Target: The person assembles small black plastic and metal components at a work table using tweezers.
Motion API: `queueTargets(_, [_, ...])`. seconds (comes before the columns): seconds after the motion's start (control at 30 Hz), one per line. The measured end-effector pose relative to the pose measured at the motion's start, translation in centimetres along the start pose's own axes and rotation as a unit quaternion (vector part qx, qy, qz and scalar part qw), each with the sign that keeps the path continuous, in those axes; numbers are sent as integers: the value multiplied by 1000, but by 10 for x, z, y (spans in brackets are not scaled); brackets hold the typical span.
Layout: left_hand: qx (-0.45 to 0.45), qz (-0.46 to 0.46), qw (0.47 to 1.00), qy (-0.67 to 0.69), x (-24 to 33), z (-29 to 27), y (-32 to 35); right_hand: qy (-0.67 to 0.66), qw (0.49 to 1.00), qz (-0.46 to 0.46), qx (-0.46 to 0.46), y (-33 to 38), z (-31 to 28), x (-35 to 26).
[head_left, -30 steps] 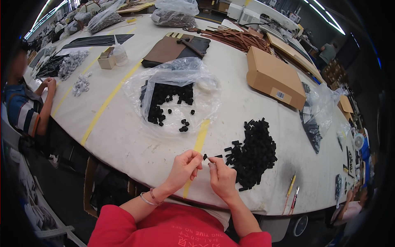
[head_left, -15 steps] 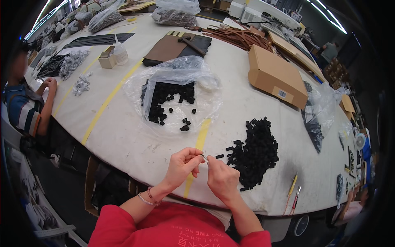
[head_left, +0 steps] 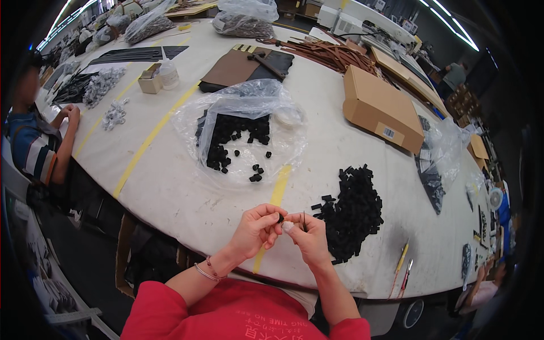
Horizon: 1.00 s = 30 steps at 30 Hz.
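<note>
My left hand (head_left: pixel 256 228) is closed, pinching a small black piece (head_left: pixel 280 218) between thumb and fingertips. Close against it, my right hand (head_left: pixel 309 241) is closed too, with a thin dark tool (head_left: pixel 305 221) standing up between its fingers. Something white (head_left: pixel 288 226) shows at the right thumb's tip; whether it is worn or held I cannot tell. Just right of my hands lies a heap of short black strips (head_left: pixel 354 215). Beyond them, small black pieces (head_left: pixel 235 133) are spread in and on a clear plastic bag (head_left: pixel 187 122).
A closed cardboard box (head_left: pixel 379 107) sits at the far right, near brown strips (head_left: pixel 334 54). Two slim pen-like tools (head_left: pixel 401 263) lie near the right front edge. A white squeeze bottle (head_left: pixel 168 75) stands far left. Another person (head_left: pixel 39 136) sits at the left edge.
My right hand has turned, so the thin tool now points upward and the white bit at the thumb shows. A black piece has come into sight in my left fingertips. The loose strip beside my hand no longer shows.
</note>
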<state>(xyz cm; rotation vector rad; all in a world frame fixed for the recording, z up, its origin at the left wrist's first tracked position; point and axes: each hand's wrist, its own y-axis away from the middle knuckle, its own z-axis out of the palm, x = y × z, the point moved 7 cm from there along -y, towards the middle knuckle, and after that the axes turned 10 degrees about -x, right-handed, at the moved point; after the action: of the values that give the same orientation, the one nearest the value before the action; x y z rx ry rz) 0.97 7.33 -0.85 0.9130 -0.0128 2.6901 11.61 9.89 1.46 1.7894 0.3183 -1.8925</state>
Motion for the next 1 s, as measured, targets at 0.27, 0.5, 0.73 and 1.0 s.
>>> queueTargets(0.27, [14, 0, 999, -31, -5, -2, 2, 108, 993, -46, 19, 2, 0, -8])
queueTargets(0.5, [26, 187, 892, -410, 8, 28, 18, 94, 984, -105, 111, 0, -15, -6])
queueTargets(0.73, [1, 64, 976, -210, -1, 15, 7, -93, 994, -30, 42, 3, -14, 20])
queueTargets(1.0, [-3, 31, 955, -295, 5, 16, 8, -145, 989, 17, -3, 4, -8, 24])
